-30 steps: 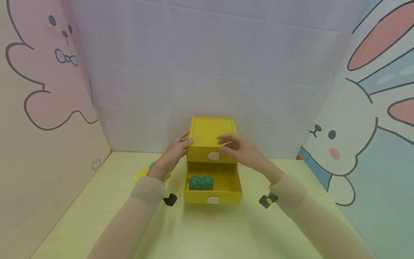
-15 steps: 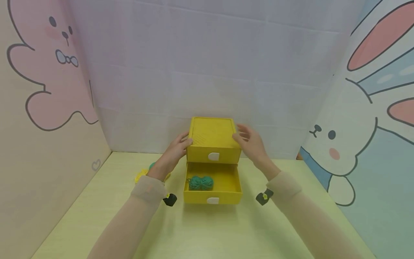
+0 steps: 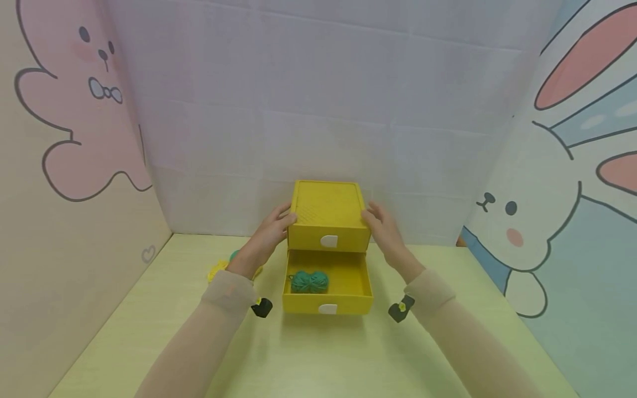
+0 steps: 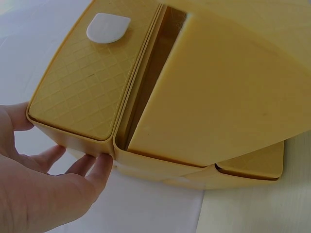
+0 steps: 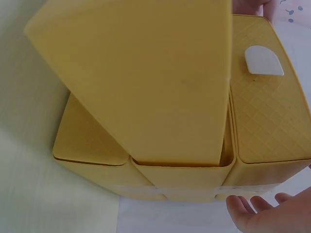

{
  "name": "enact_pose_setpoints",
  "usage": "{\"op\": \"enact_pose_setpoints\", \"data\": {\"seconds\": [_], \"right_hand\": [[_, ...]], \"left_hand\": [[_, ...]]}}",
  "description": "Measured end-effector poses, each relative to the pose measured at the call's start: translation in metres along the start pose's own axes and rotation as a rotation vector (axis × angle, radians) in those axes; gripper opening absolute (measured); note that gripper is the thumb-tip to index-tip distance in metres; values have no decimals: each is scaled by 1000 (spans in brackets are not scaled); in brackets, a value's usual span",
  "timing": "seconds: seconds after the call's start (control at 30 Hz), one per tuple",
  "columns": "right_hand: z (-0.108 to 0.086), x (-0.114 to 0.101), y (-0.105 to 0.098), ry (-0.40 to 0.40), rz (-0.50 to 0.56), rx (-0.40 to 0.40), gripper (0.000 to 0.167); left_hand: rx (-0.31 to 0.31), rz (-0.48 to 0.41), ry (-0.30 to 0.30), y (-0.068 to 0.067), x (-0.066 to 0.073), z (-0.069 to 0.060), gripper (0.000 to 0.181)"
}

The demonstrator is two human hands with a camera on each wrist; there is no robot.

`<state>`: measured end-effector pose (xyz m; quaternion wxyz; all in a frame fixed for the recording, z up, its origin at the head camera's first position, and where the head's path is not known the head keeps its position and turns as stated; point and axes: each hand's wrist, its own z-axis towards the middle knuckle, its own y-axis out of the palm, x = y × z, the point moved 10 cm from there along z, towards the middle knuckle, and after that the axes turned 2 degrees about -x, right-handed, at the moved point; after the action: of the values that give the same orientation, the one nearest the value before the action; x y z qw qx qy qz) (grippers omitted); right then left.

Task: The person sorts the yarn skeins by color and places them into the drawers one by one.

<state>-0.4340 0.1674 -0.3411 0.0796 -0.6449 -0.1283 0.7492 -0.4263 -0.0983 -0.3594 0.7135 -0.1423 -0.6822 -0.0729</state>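
A yellow drawer cabinet (image 3: 328,204) stands against the back sheet, its middle drawer (image 3: 350,304) pulled out above a lower one seen in the wrist views. A teal yarn bundle (image 3: 309,282) lies in the left of that drawer. At the cabinet's upper left side, my left hand (image 3: 264,243) holds the edge, thumb by the top and fingers (image 4: 99,167) against the side. My right hand (image 3: 390,237) is at the upper right side, thumb near the top edge; in the right wrist view its relaxed fingers (image 5: 235,206) are beside the wall, contact unclear.
Yellow yarn (image 3: 217,270) and a bit of teal yarn (image 3: 234,254) lie on the table (image 3: 318,359) left of the cabinet, partly behind my left wrist. A white sheet (image 3: 318,110) hangs behind, with cartoon-printed panels at both sides.
My right hand has moved right from above the top drawer's front to the cabinet's right side, then slightly down. The left hand, cabinet and drawer yarn stay in place.
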Motion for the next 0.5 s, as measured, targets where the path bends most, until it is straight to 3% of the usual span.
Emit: {"op": "enact_pose_setpoints", "data": {"seconds": [0.5], "right_hand": [[0, 14, 8, 14, 61, -35, 64]], "left_hand": [[-6, -7, 4, 1, 0, -1, 67]]}}
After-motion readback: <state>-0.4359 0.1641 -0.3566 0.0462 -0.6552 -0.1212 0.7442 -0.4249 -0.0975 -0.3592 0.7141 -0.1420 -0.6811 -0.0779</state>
